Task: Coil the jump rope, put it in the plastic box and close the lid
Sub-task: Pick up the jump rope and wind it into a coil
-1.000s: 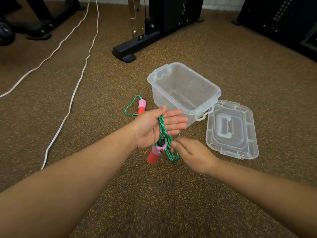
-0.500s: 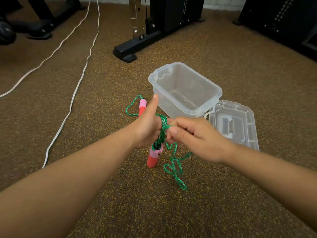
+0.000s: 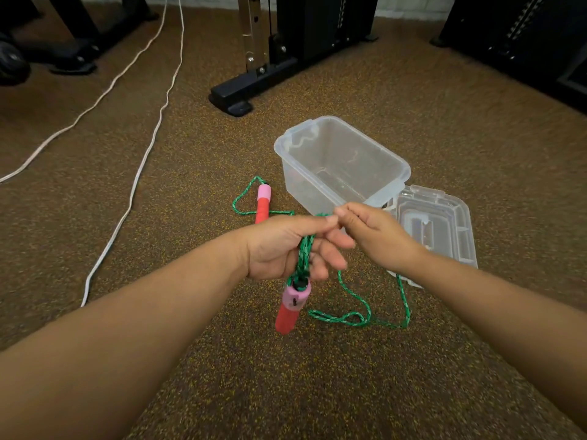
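Several turns of the green jump rope [image 3: 304,255] are wound over my left hand [image 3: 279,246], which is closed on them. A pink and red handle [image 3: 292,308] hangs below that hand. My right hand [image 3: 374,233] pinches the rope at my left fingertips, above the coil. A slack loop of rope [image 3: 365,315] trails on the floor under my right wrist. The second handle [image 3: 263,203] lies on the floor beyond my left hand. The clear plastic box [image 3: 394,163] stands open behind my hands, its lid [image 3: 457,223] flat on the floor to the right.
Brown speckled carpet covers the floor. Two white cables [image 3: 139,166] run along the left. A black machine base [image 3: 241,96] sits behind the box, with more dark equipment at the back left and right.
My right hand has carried the rope up and over my left hand, adding a turn. The loose rope on the floor has spread to the right. The second handle stays put.
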The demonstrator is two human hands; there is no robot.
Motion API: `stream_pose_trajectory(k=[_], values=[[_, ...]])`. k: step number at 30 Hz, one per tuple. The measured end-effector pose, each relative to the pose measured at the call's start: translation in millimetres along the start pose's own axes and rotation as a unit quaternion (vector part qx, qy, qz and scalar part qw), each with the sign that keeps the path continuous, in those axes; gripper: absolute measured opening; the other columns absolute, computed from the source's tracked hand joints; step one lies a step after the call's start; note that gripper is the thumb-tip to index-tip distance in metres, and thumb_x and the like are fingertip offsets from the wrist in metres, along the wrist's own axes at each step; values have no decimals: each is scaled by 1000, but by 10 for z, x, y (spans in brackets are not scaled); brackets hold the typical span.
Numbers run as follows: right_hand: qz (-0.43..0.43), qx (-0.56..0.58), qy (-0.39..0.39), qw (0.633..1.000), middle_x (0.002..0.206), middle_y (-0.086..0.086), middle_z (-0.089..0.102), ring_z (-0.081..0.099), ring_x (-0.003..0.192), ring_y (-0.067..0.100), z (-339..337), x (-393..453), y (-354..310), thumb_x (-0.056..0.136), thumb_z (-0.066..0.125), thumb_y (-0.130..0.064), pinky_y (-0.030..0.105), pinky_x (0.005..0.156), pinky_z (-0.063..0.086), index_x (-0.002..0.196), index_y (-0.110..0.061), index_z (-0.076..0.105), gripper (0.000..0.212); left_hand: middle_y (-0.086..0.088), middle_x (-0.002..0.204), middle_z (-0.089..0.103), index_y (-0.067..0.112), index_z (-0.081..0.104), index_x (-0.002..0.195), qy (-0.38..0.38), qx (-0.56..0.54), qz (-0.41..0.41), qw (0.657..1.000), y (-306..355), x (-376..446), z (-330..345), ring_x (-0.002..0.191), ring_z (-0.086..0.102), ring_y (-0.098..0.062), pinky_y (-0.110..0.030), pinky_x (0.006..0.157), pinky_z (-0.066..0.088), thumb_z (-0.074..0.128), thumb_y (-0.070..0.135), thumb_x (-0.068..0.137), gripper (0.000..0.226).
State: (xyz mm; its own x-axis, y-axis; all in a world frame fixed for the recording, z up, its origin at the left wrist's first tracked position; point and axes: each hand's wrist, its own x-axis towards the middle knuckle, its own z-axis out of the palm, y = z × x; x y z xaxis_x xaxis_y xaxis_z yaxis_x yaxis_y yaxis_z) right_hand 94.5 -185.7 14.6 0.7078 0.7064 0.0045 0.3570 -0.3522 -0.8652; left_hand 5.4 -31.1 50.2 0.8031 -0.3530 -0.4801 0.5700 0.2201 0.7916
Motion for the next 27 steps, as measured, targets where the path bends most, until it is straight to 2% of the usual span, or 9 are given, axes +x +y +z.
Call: stream_pose_trajectory(k=[2,4,8,15,18,21,24,26,27], values=[[36,-6,-8,999,75,23,61,52,61,34,110,-56,107,95,40,-49,46,63,47,88,-19,63,38,-5,57,70,10,72,75,39,-63,35,997,24,37,-14,41,62,-12,-19,45,51,37,32,97,46],[59,-25,-16,998,64,11,57,45,51,21,218,-155,176,99,38,-40,36,53,41,89,-20,63,34,-4,63,73,12,73,81,66,-118,74,988,57,62,-33,46,65,-10,-19,48,54,33,34,99,49],[43,-91,-64,993,67,-13,56,50,60,-2,420,-360,119,100,37,-33,28,62,42,84,-24,61,30,-2,84,77,11,61,114,136,-154,125,971,91,88,-70,66,72,-9,-19,61,56,27,41,100,48],[-39,-130,-120,983,55,-15,52,46,54,-3,462,-522,-235,99,38,-39,27,57,35,81,-32,58,28,-20,123,64,3,39,140,162,-109,68,978,51,78,-170,111,63,-27,-35,97,47,7,77,83,99],[-84,-149,-118,978,65,-35,54,49,61,-8,372,-482,-394,97,37,-41,17,58,32,81,-29,61,31,-22,120,65,3,40,140,163,-66,23,984,14,91,-157,111,63,-31,-37,98,46,2,81,78,107],[-130,-122,-101,979,68,-25,55,53,70,-6,280,-411,-512,96,39,-40,16,64,37,79,-27,63,32,-22,115,68,3,48,134,142,-28,-7,989,-3,69,-136,108,64,-30,-36,93,47,0,85,73,112],[-132,-48,-82,987,68,-16,55,52,69,1,212,-326,-564,94,40,-40,28,68,43,77,-28,62,30,-15,65,70,-10,45,132,131,7,-11,991,-42,58,-120,64,68,-22,-18,66,49,-1,83,75,119],[-107,18,-75,991,59,-11,53,50,58,8,159,-281,-599,93,43,-41,33,61,44,75,-27,59,28,-11,55,61,-5,30,143,129,23,4,991,-78,79,-142,57,59,-24,-24,64,44,6,88,71,120],[-95,40,-69,992,55,-6,54,49,52,14,123,-261,-616,93,44,-40,33,57,44,74,-26,59,28,-14,62,65,-3,47,132,111,41,3,993,-86,83,-145,64,60,-26,-30,69,45,3,87,71,118]])
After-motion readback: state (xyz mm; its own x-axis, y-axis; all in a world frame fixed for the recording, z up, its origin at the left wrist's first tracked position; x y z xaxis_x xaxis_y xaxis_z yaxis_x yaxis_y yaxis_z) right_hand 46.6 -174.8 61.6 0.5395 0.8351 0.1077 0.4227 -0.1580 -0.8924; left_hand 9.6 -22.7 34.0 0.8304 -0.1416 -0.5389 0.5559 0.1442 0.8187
